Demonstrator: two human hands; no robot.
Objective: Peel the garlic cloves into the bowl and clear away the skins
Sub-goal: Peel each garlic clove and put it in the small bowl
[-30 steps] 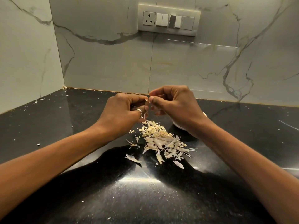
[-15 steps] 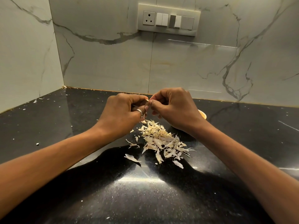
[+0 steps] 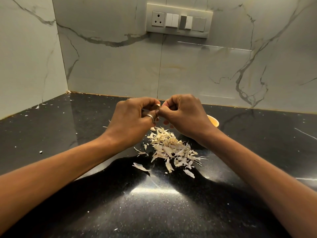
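- garlic clove point(image 3: 157, 105), small and pale: held in the air between both hands, at 12 o'clock of the skin heap.
- left hand point(image 3: 132, 121), silver ring point(image 3: 151, 116) on one finger: fingers curled tight, tips gripping the clove.
- right hand point(image 3: 185, 115): fingers curled, thumb and forefinger pinching the clove's end.
- heap of dry, papery cream skins point(image 3: 173, 148): lying on the glossy black stone counter point(image 3: 68, 134).
- small pale round bowl point(image 3: 213, 121): at 2 o'clock of the heap, mostly hidden behind the right wrist.
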